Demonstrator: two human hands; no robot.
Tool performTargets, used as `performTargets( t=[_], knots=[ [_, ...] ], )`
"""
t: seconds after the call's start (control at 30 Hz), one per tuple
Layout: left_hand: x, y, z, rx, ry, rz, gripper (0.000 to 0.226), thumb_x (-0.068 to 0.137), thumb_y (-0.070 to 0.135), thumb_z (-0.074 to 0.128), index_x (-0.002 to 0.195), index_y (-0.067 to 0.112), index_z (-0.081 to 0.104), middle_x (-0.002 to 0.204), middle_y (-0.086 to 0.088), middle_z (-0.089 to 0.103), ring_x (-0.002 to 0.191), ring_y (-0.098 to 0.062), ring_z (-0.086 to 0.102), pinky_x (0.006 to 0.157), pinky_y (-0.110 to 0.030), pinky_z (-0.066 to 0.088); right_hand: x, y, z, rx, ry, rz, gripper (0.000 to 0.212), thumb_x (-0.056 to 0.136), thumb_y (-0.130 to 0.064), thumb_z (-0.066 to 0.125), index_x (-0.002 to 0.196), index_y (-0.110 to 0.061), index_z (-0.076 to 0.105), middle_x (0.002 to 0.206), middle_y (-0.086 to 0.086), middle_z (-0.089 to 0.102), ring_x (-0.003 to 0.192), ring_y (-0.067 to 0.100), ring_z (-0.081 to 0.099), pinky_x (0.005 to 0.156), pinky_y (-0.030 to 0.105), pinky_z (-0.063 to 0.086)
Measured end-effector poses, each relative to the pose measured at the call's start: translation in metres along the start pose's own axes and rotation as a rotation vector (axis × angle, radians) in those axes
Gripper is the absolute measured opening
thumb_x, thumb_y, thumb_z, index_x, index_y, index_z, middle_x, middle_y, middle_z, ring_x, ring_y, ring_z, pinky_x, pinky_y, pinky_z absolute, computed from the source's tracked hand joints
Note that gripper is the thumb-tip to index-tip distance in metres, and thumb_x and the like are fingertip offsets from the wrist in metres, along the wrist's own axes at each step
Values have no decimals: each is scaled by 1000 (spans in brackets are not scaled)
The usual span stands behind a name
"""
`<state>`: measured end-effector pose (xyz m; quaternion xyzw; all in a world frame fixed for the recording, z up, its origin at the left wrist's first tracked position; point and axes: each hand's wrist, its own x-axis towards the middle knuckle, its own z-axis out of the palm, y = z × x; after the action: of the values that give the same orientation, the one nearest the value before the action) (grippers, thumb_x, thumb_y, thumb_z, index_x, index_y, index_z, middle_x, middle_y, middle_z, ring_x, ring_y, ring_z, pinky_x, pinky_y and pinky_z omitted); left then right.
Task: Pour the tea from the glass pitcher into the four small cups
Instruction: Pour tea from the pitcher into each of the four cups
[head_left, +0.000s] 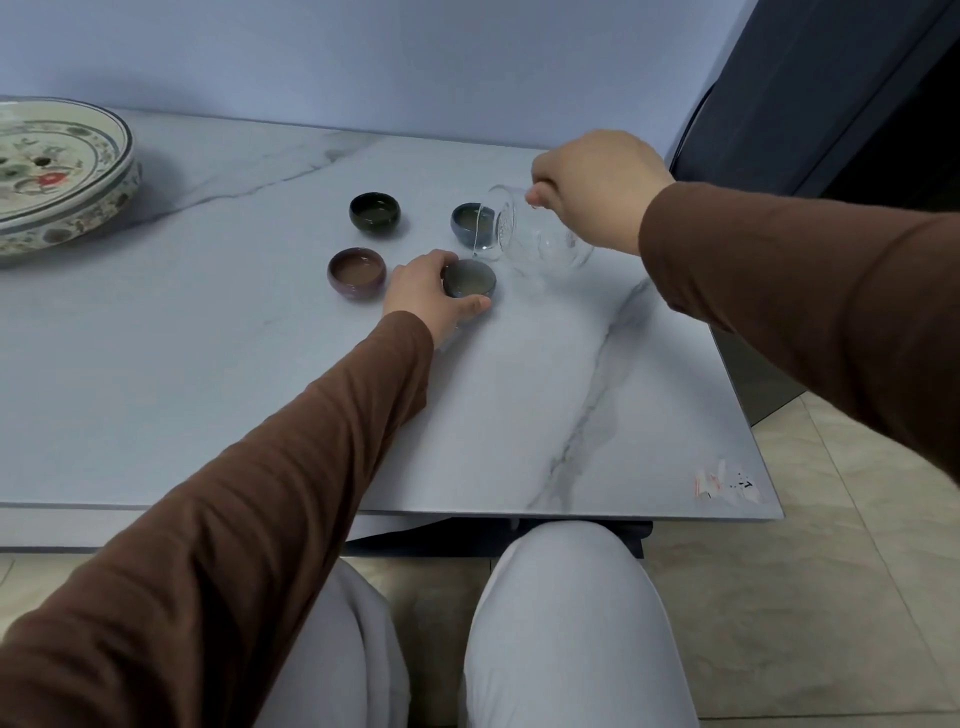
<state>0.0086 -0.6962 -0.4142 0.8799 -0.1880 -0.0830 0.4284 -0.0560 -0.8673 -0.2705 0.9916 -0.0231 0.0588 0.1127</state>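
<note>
Pitcher (535, 234) tipped steeply on its side, mouth over far-right blue cup (470, 223), gripped by closed right hand (597, 189). Left hand (431, 296) curled around near-right grey cup (469, 279). Green cup (374, 210) far left, brown cup (356, 272) near left, on table (208, 338).

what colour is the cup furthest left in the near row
The near-left cup is a dusky purple-brown, with brownish liquid inside; seen in the head view.
</note>
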Motion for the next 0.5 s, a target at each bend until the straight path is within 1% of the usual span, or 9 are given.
performTargets(
  t=[0.1,0.17,0.27,0.37,0.5],
  knots=[
    [-1,1,-1,6,-1,-2,67,63,47,79,122,22,59,114,-2,66,109,-28,56,96,-42,48,-5,6,2,117,-58,76,33,100,-33,37,99,-15,65,102,11,67,91,30,55,75,35,38],
    [-1,2,-1,10,-3,-5,67,64,46,79,122,22,59,114,-2,66,110,-29,55,96,-42,48,-7,9,4,195,-106,125,34,99,-33,38,97,-15,67,103,10,67,90,29,56,78,36,40],
    [-2,4,-2,24,-10,-12,69,65,45,79,126,21,57,116,-2,65,113,-27,55,97,-41,47,-9,13,7,275,-138,175,36,98,-34,38,97,-15,69,102,8,67,92,28,57,77,34,40],
    [-3,7,-4,64,-21,-7,76,67,46,79,133,19,52,124,-4,63,117,-27,53,100,-41,45,-9,16,8,299,-144,202,36,98,-38,37,95,-18,68,100,5,66,90,26,55,77,33,40],
    [-6,11,-10,123,-34,4,81,67,47,79,136,18,49,133,-5,56,121,-27,51,103,-41,43,-8,16,7,287,-114,227,38,98,-41,34,95,-20,66,102,4,65,97,29,57,77,33,39]
  ],
)
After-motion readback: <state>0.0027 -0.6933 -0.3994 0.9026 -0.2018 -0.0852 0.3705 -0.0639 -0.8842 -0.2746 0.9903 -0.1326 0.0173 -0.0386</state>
